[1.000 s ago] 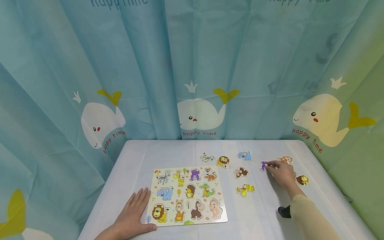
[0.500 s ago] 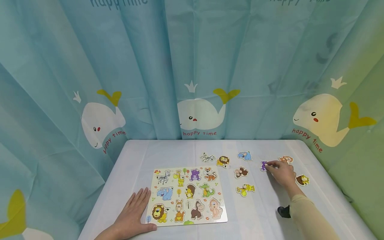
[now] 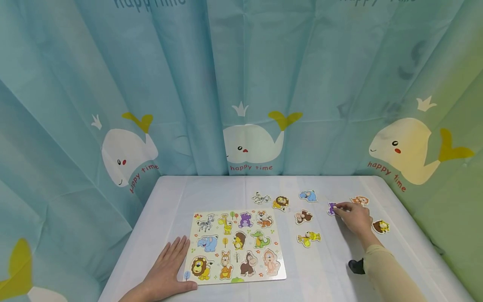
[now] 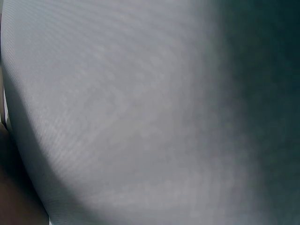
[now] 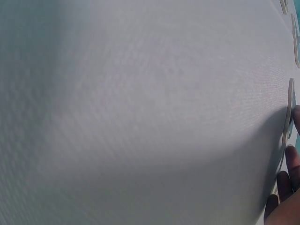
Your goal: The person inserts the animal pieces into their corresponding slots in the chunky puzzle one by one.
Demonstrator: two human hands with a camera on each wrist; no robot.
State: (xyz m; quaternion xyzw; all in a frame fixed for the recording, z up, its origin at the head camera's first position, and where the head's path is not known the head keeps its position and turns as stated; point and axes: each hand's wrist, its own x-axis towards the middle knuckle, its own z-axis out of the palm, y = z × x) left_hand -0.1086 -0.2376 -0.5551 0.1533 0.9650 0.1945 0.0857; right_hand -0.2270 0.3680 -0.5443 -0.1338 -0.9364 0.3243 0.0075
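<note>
Right hand (image 3: pixel 356 218) pinches purple hippo piece (image 3: pixel 331 209), frame right; animal puzzle board (image 3: pixel 229 241) lower centre; left hand (image 3: pixel 164 268) spread at board's left edge.

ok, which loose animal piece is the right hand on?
The purple piece: the right hand pinches it by its knob, and it's the only purple one off the board.

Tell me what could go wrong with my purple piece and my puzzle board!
The purple piece might slip, since the right hand seems to pinch it by just a small knob. That hand could also bump the orange piece, which lies close to it. And the left hand is right beside the board, so it might nudge it crooked.
</note>
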